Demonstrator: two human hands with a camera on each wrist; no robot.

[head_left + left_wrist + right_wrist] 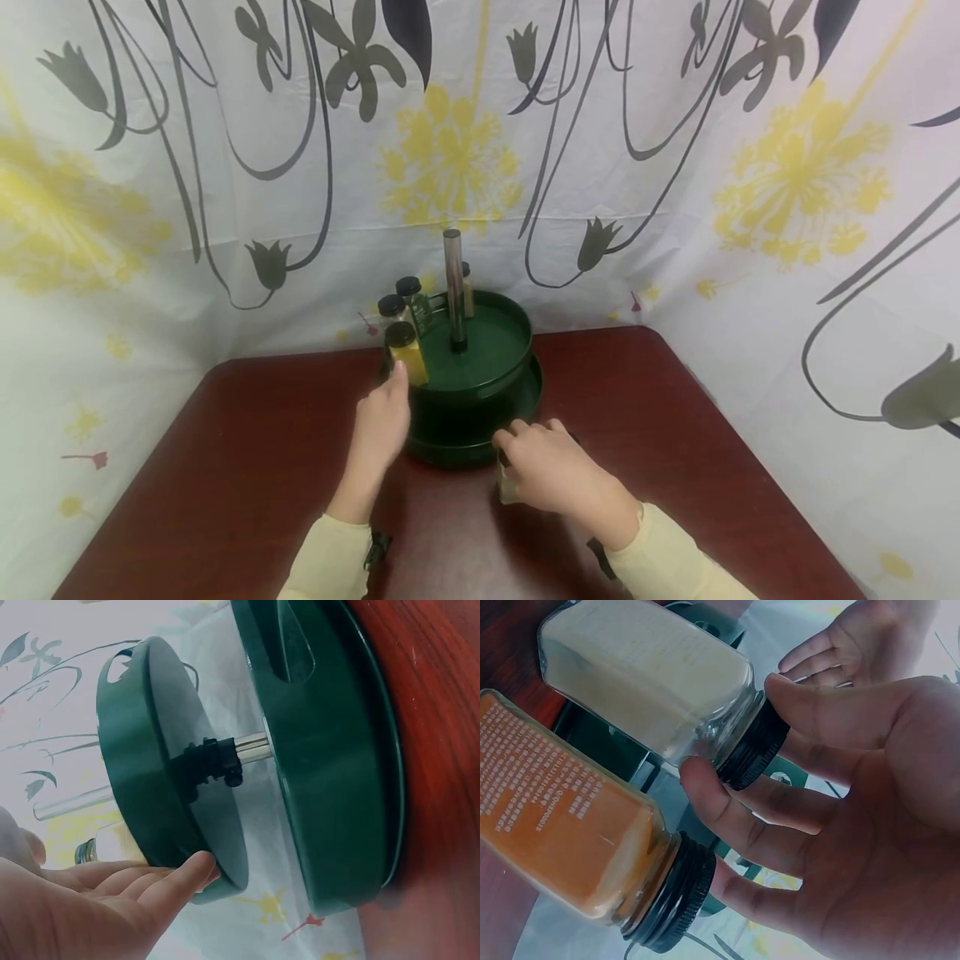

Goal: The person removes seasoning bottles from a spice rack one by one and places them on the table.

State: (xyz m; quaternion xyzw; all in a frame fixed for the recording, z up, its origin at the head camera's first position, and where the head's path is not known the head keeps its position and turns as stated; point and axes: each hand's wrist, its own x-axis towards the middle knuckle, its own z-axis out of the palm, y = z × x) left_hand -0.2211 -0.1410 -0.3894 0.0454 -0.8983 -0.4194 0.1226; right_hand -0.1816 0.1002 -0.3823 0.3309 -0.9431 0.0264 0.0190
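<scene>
My right hand (551, 467) pinches the black lid of a glass spice jar with pale powder (645, 667) between thumb and fingers. Beside it in the right wrist view, a jar of orange powder (570, 817) has its black lid against another fingertip; whether that finger bears it I cannot tell. My left hand (382, 421) touches the outer wall of the upper tier of a green two-tier turntable (135, 757), its fingers extended along the rim. Just above its thumb stands a yellow-filled jar (408, 362) on that tier.
Two more black-lidded jars stand behind the yellow one, and another jar (468, 296) is past the metal post (454, 292). The lower tier (450, 454) sits on the dark red table (285, 467). A patterned curtain (465, 167) hangs close around the back and sides.
</scene>
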